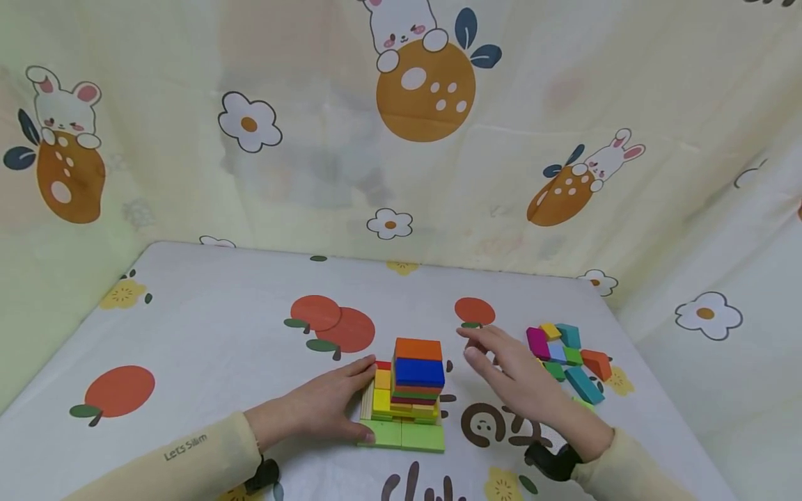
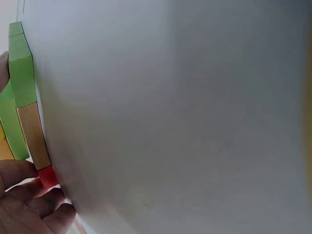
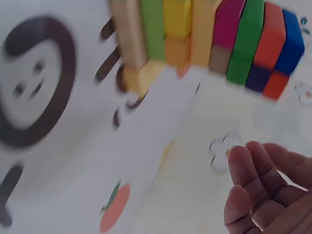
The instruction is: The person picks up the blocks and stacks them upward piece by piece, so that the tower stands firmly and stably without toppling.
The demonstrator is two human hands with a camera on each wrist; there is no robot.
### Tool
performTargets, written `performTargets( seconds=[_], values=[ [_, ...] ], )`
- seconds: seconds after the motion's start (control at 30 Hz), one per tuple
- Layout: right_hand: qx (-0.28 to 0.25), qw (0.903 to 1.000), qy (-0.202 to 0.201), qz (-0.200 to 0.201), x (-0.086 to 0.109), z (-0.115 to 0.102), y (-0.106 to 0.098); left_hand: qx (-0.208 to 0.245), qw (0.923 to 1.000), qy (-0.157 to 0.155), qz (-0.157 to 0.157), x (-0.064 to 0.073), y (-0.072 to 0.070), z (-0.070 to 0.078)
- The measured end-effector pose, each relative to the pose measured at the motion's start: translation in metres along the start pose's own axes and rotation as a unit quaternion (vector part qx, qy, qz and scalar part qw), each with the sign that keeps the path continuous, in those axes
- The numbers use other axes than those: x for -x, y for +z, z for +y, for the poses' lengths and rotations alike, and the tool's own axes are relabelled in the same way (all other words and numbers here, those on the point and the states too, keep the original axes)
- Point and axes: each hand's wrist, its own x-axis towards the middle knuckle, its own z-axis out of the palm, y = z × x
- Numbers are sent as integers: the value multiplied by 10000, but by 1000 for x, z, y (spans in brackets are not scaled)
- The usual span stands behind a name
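Note:
A tower of coloured building blocks (image 1: 420, 372) stands on a base with light green blocks (image 1: 401, 435) along its front. Blue and orange blocks top it. My left hand (image 1: 328, 407) grips the tower's left side low down, thumb at the front green block and fingers round the back corner. In the left wrist view those fingers are at a red block (image 2: 48, 177), beside a plain wooden block (image 2: 34, 135). My right hand (image 1: 510, 372) hovers right of the tower, fingers loosely bent, holding nothing. The right wrist view shows the tower's stacked layers (image 3: 246, 36) apart from the fingertips (image 3: 241, 161).
Loose blocks (image 1: 583, 383) in several colours lie in a pile on the table's right side, beyond my right hand. A white printed cloth (image 1: 219, 327) covers the table. A patterned curtain (image 1: 301, 174) hangs behind it and along the sides.

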Motion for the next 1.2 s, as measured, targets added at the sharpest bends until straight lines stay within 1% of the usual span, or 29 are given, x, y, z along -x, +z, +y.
performTargets(
  seconds=[0.1, 0.23, 0.33, 0.47, 0.63, 0.8, 1.07, 1.2],
  values=[
    [9, 9998, 60, 215, 4, 18, -9, -27, 10000, -2, -1, 0, 0, -1],
    [14, 9990, 28, 452, 9, 47, -27, -33, 10000, 30, 14, -1, 0, -1],
    [81, 9983, 122, 563, 12, 69, -40, -38, 10000, 60, 47, -1, 0, -2],
    [187, 9967, 504, 608, 14, 96, -52, -51, 10000, 61, 55, -1, -1, -2],
    [237, 9937, 984, 487, 11, 123, -60, -12, 10000, 33, 22, -1, 0, -2],
    [203, 9917, 1221, 352, 5, 134, -65, 6, 10000, 23, -1, -2, 0, -2],
    [-47, 9894, 1426, 266, -3, 140, -70, -13, 10000, 38, 6, -1, -1, 0],
    [-190, 9888, 1465, 220, -6, 141, -70, -7, 10000, 26, 6, -1, -1, 0]
  ],
)
